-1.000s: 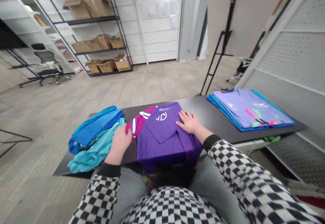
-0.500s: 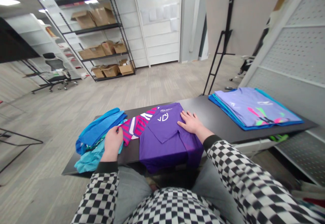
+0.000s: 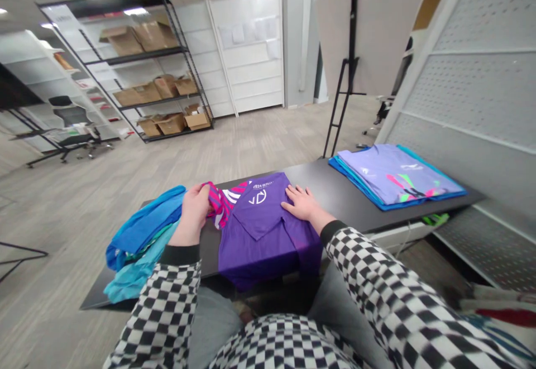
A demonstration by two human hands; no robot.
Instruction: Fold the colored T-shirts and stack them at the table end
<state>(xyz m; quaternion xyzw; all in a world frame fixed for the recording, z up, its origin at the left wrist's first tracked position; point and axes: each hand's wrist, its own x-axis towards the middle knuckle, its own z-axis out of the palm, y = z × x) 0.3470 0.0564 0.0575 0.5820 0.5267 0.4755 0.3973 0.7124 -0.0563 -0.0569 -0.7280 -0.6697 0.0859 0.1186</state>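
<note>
A purple T-shirt (image 3: 256, 229) with a white print lies partly folded on the dark table, its lower part hanging over the front edge. Its pink-and-white striped sleeve (image 3: 228, 200) sticks out to the left. My left hand (image 3: 194, 208) is closed on the end of that sleeve, bunching and lifting it a little. On the right side of the shirt, near the print, my right hand (image 3: 302, 204) lies flat with fingers spread. Left of my left hand is a loose heap of blue and turquoise clothes (image 3: 144, 229), partly behind my wrist.
A neat stack of folded shirts (image 3: 397, 176), lavender on top, sits at the table's (image 3: 347, 204) right end. A perforated white panel (image 3: 473, 84) borders that side. Beyond the table stand a board on a black stand (image 3: 349, 73) and a shelf rack with cardboard boxes (image 3: 144, 92).
My left hand has moved up and inward with the sleeve end, which is now bunched instead of stretched out. My right hand stays on the shirt. The view has shifted slightly right.
</note>
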